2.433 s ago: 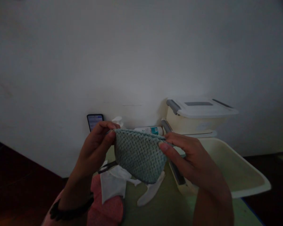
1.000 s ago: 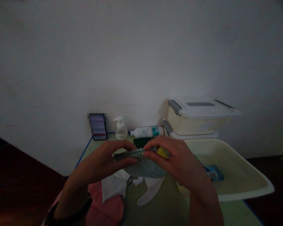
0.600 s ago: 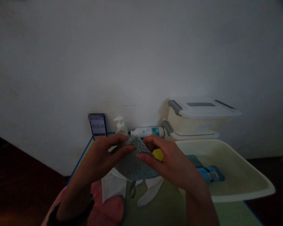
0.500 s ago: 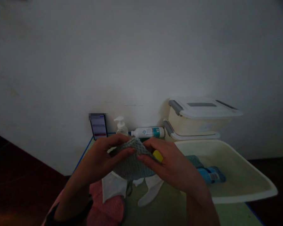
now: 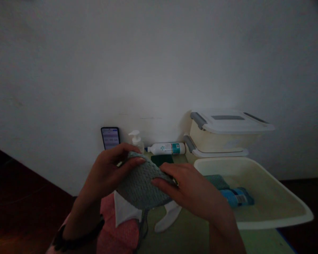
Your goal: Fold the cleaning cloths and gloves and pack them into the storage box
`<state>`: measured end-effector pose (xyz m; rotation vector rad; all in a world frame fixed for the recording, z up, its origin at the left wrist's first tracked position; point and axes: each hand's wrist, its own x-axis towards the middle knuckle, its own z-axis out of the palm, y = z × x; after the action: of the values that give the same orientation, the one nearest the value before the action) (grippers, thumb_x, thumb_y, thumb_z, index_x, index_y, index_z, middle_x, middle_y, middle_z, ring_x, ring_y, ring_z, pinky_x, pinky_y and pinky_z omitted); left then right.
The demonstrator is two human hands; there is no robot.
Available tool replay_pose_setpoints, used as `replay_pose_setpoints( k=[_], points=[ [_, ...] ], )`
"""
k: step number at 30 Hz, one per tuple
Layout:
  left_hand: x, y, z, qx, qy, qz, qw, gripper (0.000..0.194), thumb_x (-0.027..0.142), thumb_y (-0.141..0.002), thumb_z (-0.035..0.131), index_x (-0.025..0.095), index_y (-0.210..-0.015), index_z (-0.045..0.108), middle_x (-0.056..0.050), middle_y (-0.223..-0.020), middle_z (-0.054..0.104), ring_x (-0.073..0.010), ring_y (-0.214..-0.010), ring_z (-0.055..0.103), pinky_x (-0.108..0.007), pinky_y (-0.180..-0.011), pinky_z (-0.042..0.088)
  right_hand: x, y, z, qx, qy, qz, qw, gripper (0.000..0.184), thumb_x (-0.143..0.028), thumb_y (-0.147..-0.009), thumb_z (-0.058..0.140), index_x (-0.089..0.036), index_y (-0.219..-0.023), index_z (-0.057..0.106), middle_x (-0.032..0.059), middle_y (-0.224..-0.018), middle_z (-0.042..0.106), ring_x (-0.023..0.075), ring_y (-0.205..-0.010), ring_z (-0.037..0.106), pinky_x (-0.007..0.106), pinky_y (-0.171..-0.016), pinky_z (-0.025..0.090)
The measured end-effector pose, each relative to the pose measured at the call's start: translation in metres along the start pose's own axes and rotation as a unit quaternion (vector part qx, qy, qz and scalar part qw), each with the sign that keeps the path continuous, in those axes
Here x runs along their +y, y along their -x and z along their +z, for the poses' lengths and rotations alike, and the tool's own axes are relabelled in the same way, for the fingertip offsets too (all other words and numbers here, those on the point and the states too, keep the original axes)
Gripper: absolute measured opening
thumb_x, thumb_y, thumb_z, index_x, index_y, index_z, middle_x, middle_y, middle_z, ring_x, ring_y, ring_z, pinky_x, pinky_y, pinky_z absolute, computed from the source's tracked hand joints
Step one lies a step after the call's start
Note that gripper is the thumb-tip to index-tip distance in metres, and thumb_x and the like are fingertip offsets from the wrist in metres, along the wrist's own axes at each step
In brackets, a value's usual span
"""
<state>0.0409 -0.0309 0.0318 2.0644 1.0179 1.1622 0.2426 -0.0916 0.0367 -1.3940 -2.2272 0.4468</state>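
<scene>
Grey-green knitting (image 5: pixel 140 187), pinched in left hand (image 5: pixel 108 173) and right hand (image 5: pixel 192 187), partly hides white cloth (image 5: pixel 124 212); right, basin (image 5: pixel 275 197) holds blue packet (image 5: pixel 238 197).

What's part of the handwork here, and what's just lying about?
In use, judging by grip:
left hand
right hand
gray-green knitted piece, held between them

Apparently just around, in neither hand:
phone
pump bottle
white bottle
lidded box
open tub
blue bundle inside it

No word or number can be read: the white bottle (image 5: pixel 166 149) bears a teal panel (image 5: pixel 175 149), a dotted emblem (image 5: pixel 163 148) and a small square code (image 5: pixel 177 146), while the phone screen (image 5: pixel 110 138) and blue packet (image 5: pixel 237 197) show only blurred, illegible marks.
</scene>
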Motion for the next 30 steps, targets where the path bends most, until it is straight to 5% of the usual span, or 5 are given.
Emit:
replay_pose_setpoints(
  k=[3, 6, 12, 18, 30],
  points=[
    [-0.006, -0.001, -0.007, 0.074, 0.019, -0.031, 0.997, 0.009, 0.026, -0.073, 0.068, 0.021, -0.078, 0.063, 0.004, -0.062, 0.063, -0.0114, -0.054, 0.055, -0.020, -0.047, 0.043, 0.003, 0.002, -0.004, 0.004, -0.013, -0.008, 1.000, 0.026, -0.037, -0.093, 0.047, -0.019, -0.076, 0.053, -0.0034, -0.066, 0.055, 0.0113, -0.061, 0.052, 0.026, -0.056, 0.031],
    [-0.009, -0.002, -0.008, 0.090, 0.057, -0.031, 0.994, 0.009, 0.024, -0.071, 0.067, 0.020, -0.075, 0.061, 0.004, -0.059, 0.060, -0.0102, -0.052, 0.053, -0.019, -0.045, 0.042, 0.007, 0.004, -0.010, 0.048, -0.034, -0.025, 0.998, 0.024, -0.033, -0.093, 0.049, -0.018, -0.074, 0.053, -0.0030, -0.068, 0.053, 0.0109, -0.064, 0.052, 0.025, -0.059, 0.034],
    [-0.009, -0.001, -0.004, -0.020, 0.079, -0.011, 0.997, 0.012, 0.024, -0.074, 0.068, 0.019, -0.083, 0.061, 0.003, -0.068, 0.063, -0.0102, -0.058, 0.058, -0.017, -0.050, 0.046, 0.011, 0.007, -0.015, 0.166, -0.097, -0.049, 0.980, 0.009, -0.026, -0.090, 0.053, -0.018, -0.088, 0.057, 0.0030, -0.095, 0.059, 0.0130, -0.089, 0.056, 0.025, -0.080, 0.041],
    [0.002, -0.001, 0.004, -0.132, -0.025, 0.035, 0.990, 0.015, 0.028, -0.078, 0.067, 0.021, -0.091, 0.069, 0.000, -0.079, 0.071, -0.0137, -0.070, 0.064, -0.021, -0.066, 0.051, 0.009, 0.006, -0.011, 0.114, -0.092, -0.015, 0.989, 0.015, -0.033, -0.089, 0.055, -0.019, -0.086, 0.060, -0.0028, -0.074, 0.060, 0.0112, -0.069, 0.055, 0.024, -0.063, 0.039],
    [0.001, -0.002, 0.007, -0.107, -0.026, 0.039, 0.993, 0.012, 0.026, -0.078, 0.067, 0.018, -0.085, 0.072, -0.001, -0.072, 0.073, -0.0129, -0.063, 0.064, -0.019, -0.059, 0.049, 0.009, 0.007, -0.013, 0.118, -0.088, -0.013, 0.989, 0.018, -0.035, -0.086, 0.060, -0.021, -0.097, 0.062, -0.0001, -0.085, 0.069, 0.0146, -0.078, 0.063, 0.028, -0.072, 0.047]
  ],
)
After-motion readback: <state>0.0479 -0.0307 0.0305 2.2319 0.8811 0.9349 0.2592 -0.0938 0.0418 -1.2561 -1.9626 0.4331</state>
